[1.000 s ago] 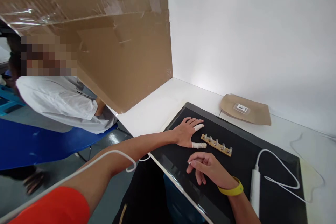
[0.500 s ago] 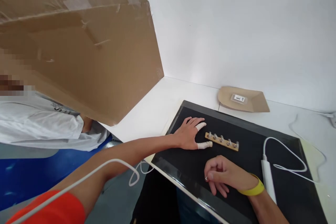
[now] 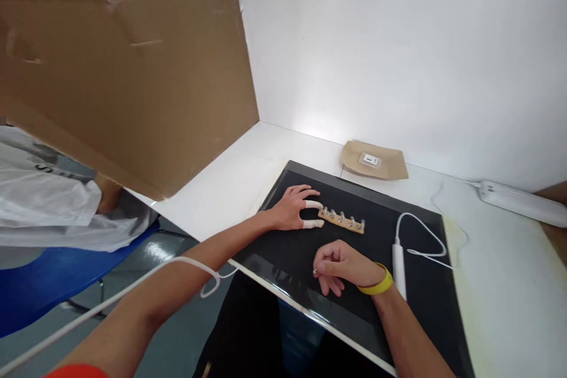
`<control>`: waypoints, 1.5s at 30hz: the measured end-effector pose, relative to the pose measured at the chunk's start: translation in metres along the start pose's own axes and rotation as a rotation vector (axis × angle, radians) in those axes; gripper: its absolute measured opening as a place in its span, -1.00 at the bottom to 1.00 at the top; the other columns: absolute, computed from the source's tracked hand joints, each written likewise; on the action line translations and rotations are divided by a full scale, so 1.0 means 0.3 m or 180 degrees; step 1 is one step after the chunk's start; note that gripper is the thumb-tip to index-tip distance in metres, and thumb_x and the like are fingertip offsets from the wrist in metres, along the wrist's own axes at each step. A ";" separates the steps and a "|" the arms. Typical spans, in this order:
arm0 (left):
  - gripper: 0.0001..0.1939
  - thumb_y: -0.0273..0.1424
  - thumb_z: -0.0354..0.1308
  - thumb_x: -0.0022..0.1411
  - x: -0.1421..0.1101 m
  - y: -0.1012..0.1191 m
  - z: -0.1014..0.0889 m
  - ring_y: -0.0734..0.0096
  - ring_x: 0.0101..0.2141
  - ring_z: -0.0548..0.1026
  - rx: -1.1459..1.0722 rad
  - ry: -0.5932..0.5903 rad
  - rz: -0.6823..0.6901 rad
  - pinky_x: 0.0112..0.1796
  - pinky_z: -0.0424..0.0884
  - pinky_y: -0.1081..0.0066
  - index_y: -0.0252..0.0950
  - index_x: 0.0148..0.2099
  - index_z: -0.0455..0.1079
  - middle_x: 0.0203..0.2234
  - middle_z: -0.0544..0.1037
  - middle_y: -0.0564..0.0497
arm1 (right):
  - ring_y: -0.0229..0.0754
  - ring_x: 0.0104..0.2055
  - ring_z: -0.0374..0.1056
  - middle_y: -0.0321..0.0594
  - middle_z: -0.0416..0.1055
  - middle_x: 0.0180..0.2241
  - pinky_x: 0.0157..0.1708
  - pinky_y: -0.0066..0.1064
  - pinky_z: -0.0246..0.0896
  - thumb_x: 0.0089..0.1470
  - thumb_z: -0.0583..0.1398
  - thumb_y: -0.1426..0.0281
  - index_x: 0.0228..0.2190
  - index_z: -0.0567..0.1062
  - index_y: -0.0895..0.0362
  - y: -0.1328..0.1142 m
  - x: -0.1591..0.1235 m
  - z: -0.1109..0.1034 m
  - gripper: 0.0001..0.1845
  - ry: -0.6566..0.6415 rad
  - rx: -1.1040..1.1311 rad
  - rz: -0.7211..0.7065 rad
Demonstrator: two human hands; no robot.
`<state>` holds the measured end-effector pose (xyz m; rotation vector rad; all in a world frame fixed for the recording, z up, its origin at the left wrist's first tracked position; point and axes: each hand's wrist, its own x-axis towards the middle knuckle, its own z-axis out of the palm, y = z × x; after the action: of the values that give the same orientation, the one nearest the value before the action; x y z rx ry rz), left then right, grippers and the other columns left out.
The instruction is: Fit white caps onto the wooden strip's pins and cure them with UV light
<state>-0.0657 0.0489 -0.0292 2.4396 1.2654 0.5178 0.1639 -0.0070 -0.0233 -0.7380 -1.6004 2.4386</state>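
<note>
My left hand (image 3: 290, 209) reaches over the black mat (image 3: 266, 248) from the left, with pale finger cots on thumb and index finger. Those two fingers are apart, one on either side of the left end of a narrow wooden strip (image 3: 340, 221); whether they touch it I cannot tell. Several small upright pegs, clear or metallic, stand in a row along the strip. Nearer to me, my right hand (image 3: 343, 266), with a yellow wristband (image 3: 378, 283), pinches a small shiny metal piece (image 3: 315, 272) between thumb and fingers. Most of that piece is hidden.
A white stick-shaped device (image 3: 399, 269) with a looped cable lies right of my right hand. Behind the mat sits a brown paper tray (image 3: 376, 160) with a labelled packet. A power strip (image 3: 522, 204) lies far right. Cardboard (image 3: 177, 88) stands at left, a person's white clothing (image 3: 44, 189) beyond it.
The view has shifted right, so things appear further left. My left thumb and index finger have come closer to the strip's left end. My right hand keeps its pinch.
</note>
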 end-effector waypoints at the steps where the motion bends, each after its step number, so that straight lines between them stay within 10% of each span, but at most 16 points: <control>1: -0.58 0.00 0.37 0.26 0.010 -0.008 -0.008 -0.04 0.39 0.28 -0.0046 -0.0046 -0.0015 0.38 0.14 -0.10 0.01 0.11 0.61 0.32 0.47 -0.01 | -0.39 -0.69 0.29 -0.23 0.59 -0.54 -0.70 -0.54 0.05 0.07 0.40 -0.07 -0.42 0.53 0.19 0.000 0.001 0.000 -0.46 -0.0005 -0.0010 -0.0025; 31: -0.78 -0.07 0.29 0.27 0.139 -0.035 -0.020 -0.13 0.36 0.24 -0.0535 -0.0448 -0.0120 0.32 -0.07 -0.27 0.01 -0.17 0.70 0.26 0.54 0.07 | -0.41 -0.60 0.38 -0.26 0.63 -0.46 -0.61 -0.55 0.13 0.07 0.44 0.03 -0.34 0.61 0.22 -0.029 0.008 -0.020 -0.53 -0.0142 0.0166 -0.0150; 45: -0.79 -0.10 0.22 0.32 0.169 -0.071 -0.058 0.03 0.16 0.53 -0.0291 0.0650 0.0754 0.26 0.23 -0.10 0.14 -0.25 0.70 0.02 0.69 0.13 | -0.46 -0.52 0.37 -0.43 0.59 -0.44 -0.56 -0.57 0.12 0.29 0.31 0.32 -0.25 0.58 0.16 -0.068 -0.007 -0.034 -0.85 -0.0431 -0.0021 -0.0001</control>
<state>-0.0616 0.1048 -0.0156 2.5236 1.0036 0.8886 0.1673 0.0094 -0.0076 -0.5848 -1.6552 2.5335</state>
